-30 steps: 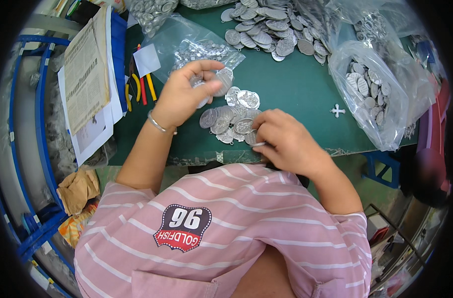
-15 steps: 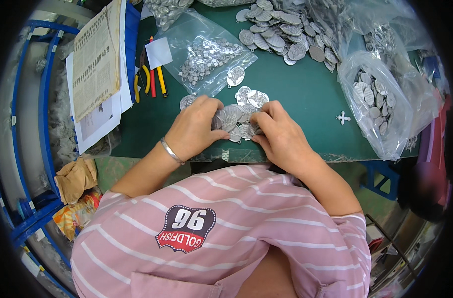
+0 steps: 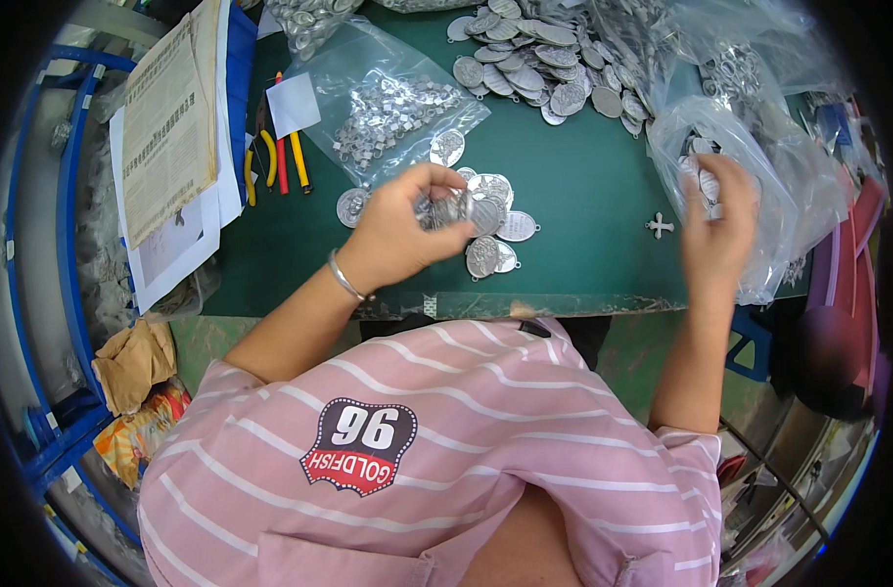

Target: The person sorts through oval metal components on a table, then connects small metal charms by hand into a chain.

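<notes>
My left hand [image 3: 402, 220] is closed around several silver oval medals [image 3: 444, 208], held on edge between thumb and fingers over the green table [image 3: 583, 235]. Under and beside it lies a small group of loose medals [image 3: 487, 201], some overlapping. My right hand [image 3: 718, 220], blurred, is at the clear plastic bag [image 3: 774, 240] on the right. Silver medals show between its thumb and curved fingers; I cannot tell whether they are held or lie in the bag. A small silver cross [image 3: 660, 226] lies left of this hand.
A large heap of medals [image 3: 539, 59] covers the table's back. A clear bag of small silver pieces [image 3: 392, 122] lies left of it. Yellow-handled pliers [image 3: 268, 157], a red pen [image 3: 282, 166] and a yellow pen [image 3: 300, 164] are beside papers [image 3: 172, 117] and a blue rack [image 3: 74, 196].
My right hand has left the medals in front of me and moved right to the clear bag. My left hand stays near the group with medals in it. The view has shifted slightly.
</notes>
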The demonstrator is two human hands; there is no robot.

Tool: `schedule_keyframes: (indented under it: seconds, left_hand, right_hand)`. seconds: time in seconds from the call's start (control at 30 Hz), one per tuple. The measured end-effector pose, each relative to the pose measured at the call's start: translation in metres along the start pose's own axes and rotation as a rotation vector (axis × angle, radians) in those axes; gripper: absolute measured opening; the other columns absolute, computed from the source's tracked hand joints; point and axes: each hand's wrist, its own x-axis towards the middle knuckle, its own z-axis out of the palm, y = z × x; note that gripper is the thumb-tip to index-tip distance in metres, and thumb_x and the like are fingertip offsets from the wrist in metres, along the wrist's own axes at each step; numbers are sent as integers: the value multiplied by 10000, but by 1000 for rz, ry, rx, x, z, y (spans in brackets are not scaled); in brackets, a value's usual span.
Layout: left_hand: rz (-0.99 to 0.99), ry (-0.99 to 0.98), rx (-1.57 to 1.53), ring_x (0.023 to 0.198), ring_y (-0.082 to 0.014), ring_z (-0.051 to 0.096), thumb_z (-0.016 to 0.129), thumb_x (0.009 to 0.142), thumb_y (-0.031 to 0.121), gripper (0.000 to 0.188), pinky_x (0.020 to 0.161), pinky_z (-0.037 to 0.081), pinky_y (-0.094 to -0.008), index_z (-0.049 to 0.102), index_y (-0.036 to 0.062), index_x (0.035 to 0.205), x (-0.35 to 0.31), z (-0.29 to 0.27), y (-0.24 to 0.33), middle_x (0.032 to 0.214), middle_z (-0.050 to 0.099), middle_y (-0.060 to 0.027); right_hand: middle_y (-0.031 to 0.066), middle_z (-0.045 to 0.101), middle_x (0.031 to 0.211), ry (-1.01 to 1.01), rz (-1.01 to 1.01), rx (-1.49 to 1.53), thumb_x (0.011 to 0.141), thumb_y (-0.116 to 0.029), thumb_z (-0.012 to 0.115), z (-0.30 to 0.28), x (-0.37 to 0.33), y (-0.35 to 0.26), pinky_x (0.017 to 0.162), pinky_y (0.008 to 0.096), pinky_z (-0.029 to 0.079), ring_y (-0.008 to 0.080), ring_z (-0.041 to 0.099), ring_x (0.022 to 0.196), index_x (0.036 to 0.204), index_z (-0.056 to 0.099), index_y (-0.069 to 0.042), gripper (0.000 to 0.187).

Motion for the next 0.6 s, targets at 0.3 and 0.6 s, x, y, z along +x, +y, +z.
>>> schedule_keyframes:
  seconds: [0.3,0.6]
  left_hand:
    - [-413,163,-1031,845,-209,628,554,886,197,204,477,483,-240,574,38,1013,5,-34,-4,879,573,-91]
    - [153,163,494,901,-295,639,675,780,0,354,754,511,-342,612,2,1128,37,-12,0,1024,600,-144]
  right_hand:
    - [116,476,1363,-628,-493,403,651,-240,802,73,-29,-96,987,491,393,346,431,1269,1103,629,-116,499]
    - [183,510,1139,-382,-201,362,655,-181,818,66,-37,-55,838,447,440,376,500,1021,986,598,-53,418]
